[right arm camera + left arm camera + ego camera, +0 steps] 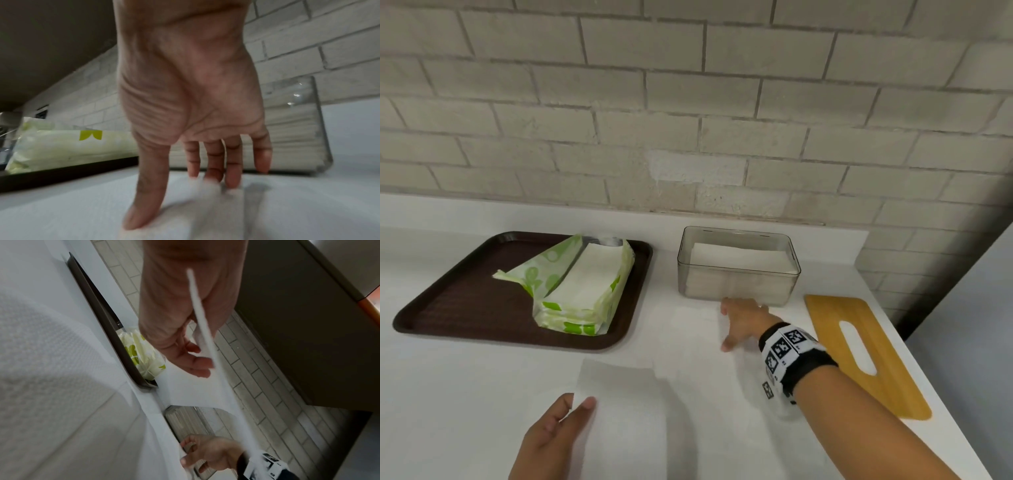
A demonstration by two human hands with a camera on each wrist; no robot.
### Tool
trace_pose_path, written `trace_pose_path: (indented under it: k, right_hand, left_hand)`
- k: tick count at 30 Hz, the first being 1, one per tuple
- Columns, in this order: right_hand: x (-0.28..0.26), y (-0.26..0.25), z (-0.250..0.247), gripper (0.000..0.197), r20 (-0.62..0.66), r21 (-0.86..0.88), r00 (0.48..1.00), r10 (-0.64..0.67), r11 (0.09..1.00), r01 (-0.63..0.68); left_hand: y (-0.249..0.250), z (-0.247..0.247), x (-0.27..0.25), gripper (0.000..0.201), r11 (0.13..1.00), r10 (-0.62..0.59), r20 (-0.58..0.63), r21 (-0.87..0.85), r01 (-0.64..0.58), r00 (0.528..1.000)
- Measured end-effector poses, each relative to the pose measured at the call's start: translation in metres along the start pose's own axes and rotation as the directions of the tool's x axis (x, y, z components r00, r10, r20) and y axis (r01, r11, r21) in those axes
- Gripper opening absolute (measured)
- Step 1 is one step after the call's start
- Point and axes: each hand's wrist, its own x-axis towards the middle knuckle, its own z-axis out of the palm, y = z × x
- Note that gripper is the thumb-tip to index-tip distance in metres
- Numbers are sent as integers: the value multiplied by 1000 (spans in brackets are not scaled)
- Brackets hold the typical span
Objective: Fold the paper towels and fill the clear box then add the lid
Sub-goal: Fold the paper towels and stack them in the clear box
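A white paper towel [640, 404] lies spread on the white tabletop [448, 394], in front of the person. The left hand [548, 442] holds the near left edge of the towel, with the thumb on top and the fingers [197, 365] curled under it, so this edge is lifted from the tabletop. The right hand [743, 322] is at the far side of the towel, just in front of the clear box [738, 267]; its fingers [213, 162] are straight and spread, and their tips press down on the towel. The box stands near the brick wall [688, 102] and already has folded towels inside, stacked about half way up. The wooden lid [866, 353] with a long slot lies flat on the tabletop to the right of the box, apart from it. To the left, a brown tray [465, 308] carries an opened green and white pack [582, 284] of towels.
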Motion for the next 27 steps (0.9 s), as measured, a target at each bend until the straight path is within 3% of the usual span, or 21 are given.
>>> trace_pose_path:
  k: [2,5,8,10,14,16,18,20,23,25,27]
  right_hand:
    - [-1,0,7,60,-22,45,999,26,999,-25]
    - [-7,4,12,19,-159,148,987,5,989,19]
    - [-12,13,20,33,-302,262,953,-35,958,118]
    - [-20,16,21,12,-379,300,925,-40,940,163]
    - [-34,20,20,23,-465,380,885,-23,898,223]
    - [-43,22,16,19,-484,379,875,-20,896,230]
    - [-57,24,7,9,-481,429,876,-30,863,266]
    - [-77,27,-2,5,-469,585,881,-55,729,356]
    - [-112,29,-16,13,-497,809,863,-88,313,498]
    - [-137,25,-28,8,-543,837,836,-83,30,546]
    - [-160,16,-39,9,-592,805,801,-82,-88,586]
  left_hand:
    - [9,4,-7,3,1000,15,-16,-5,-15,1000]
    - [12,8,-12,29,998,33,-10,-52,-33,999]
    - [8,12,-13,9,998,18,-10,-59,-19,1000]
    - [4,14,-13,13,998,25,13,-63,-24,1000]
    - [9,28,-20,9,995,9,92,-99,0,996]
    - [6,30,-17,17,995,-3,113,-99,14,994]
    - [7,30,-17,3,994,-25,117,-105,38,993]
    - [7,29,-12,3,980,-61,145,-177,87,988]
    - [2,28,-6,53,934,-102,219,-314,169,970]
    - [3,28,-3,40,881,-134,289,-402,248,948]
    - [4,33,-1,35,852,-118,339,-448,271,933]
